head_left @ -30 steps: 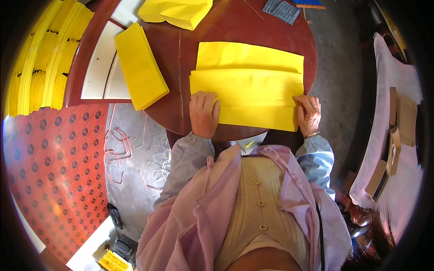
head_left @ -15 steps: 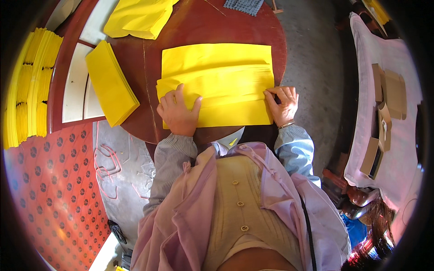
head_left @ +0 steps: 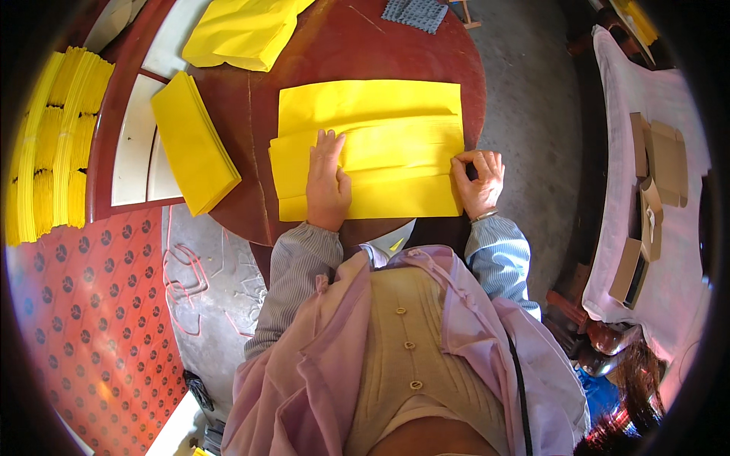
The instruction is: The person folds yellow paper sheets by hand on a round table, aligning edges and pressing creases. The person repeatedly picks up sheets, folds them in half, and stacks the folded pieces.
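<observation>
On the dark red table (head_left: 380, 45) in front of me lies a flat pile of yellow sheets (head_left: 403, 144), folded over in a band across the middle; whether they are paper or thin cloth I cannot tell. My left hand (head_left: 328, 186) rests on the left half of the pile, fingers stretched out and pointing away from me. At the pile's right edge, the thumb and forefinger of my right hand (head_left: 480, 181) are pinched together on the yellow sheets, the other fingers curled.
A folded yellow stack (head_left: 196, 144) lies left of the pile, with another yellow bundle (head_left: 243, 30) behind it. Grey textured material (head_left: 414, 14) sits at the far edge. Tall yellow stacks (head_left: 57, 144) stand far left. Cardboard boxes (head_left: 665, 163) lie on a pink-covered table (head_left: 623, 91) at right.
My left hand has slid right across the pile, its fingers now closer together and pointing away. My right hand keeps its pinch at the right edge. The whole view has shifted slightly.
</observation>
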The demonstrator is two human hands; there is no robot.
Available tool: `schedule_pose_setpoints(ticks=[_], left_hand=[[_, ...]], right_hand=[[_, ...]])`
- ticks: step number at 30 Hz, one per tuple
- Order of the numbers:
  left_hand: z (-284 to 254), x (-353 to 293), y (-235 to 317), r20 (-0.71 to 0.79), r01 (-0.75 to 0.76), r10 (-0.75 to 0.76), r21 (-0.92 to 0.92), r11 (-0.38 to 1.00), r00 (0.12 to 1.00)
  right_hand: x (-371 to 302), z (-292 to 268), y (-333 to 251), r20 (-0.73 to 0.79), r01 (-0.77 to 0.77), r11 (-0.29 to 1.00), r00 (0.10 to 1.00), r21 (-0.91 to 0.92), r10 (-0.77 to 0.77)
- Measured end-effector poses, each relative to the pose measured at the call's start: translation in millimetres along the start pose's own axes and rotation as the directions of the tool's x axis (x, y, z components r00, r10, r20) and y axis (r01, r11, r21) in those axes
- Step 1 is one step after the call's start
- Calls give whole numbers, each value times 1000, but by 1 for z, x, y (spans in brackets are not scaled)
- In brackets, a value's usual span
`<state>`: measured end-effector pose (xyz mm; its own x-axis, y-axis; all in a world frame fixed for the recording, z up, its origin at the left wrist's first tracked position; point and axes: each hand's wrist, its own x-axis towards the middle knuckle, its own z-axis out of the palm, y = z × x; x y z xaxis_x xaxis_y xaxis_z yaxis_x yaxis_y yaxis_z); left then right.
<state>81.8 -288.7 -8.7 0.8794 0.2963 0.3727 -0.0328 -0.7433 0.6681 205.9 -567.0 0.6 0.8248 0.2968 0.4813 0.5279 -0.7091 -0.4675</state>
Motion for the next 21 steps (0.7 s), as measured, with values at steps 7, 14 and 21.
schedule_pose_setpoints(ticks=[7, 14, 21], left_hand=[[-1, 1, 8, 123, -33, 14, 153, 988, 992], [2, 1, 11, 169, -82, 28, 318, 945, 985], [7, -1, 11, 173, -68, -6, 421, 905, 985]], right_hand=[[11, -2, -35, 46, 172, 980, 985, -103, -168], [6, 23, -68, 197, 288, 953, 933, 93, -302], [-2, -2, -24, 152, 113, 990, 983, -87, -99]])
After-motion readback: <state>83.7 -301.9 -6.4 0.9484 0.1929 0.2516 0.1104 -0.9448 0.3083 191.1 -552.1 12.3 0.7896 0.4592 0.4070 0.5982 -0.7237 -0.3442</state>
